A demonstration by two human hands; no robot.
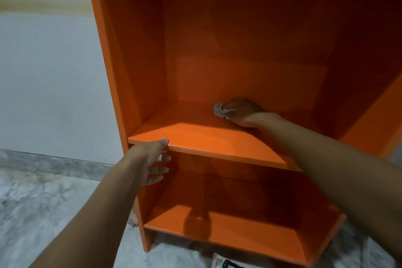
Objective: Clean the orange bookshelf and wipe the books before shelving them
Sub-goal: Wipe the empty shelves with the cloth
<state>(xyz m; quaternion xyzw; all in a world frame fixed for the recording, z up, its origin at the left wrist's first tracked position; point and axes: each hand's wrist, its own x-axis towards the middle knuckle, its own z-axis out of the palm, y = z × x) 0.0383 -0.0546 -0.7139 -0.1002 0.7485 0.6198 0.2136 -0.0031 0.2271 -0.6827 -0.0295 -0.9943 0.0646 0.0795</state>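
Subject: orange bookshelf [134,61], open-fronted, standing upright on a grey marbled floor [43,213] against a pale wall [54,82]; two boards are in view, the middle shelf [206,143] and the lower shelf [228,230], and neither carries any books.

Right hand [244,113]: reaches deep into the compartment above the middle shelf, near the back panel; the fingers are curled round a crumpled grey cloth [220,111], which bunches out to the left of the knuckles; both cloth and heel of the hand lie on the board surface; the forearm crosses the front edge of the board from the right.

Left hand [152,159]: at the front left corner of the middle shelf, just beside the left side panel; the thumb rests on top of the front edge; the fingers are straight and slightly spread below the board, pointing right (whether they touch its underside cannot be determined); it grips nothing.

Lower shelf: bare orange surface, with a dark shadow falling across its centre.

Other items: the corner of a book [226,263] with a dark cover lies on the floor in front of the unit, cut off by the bottom of the view; its title is not legible.
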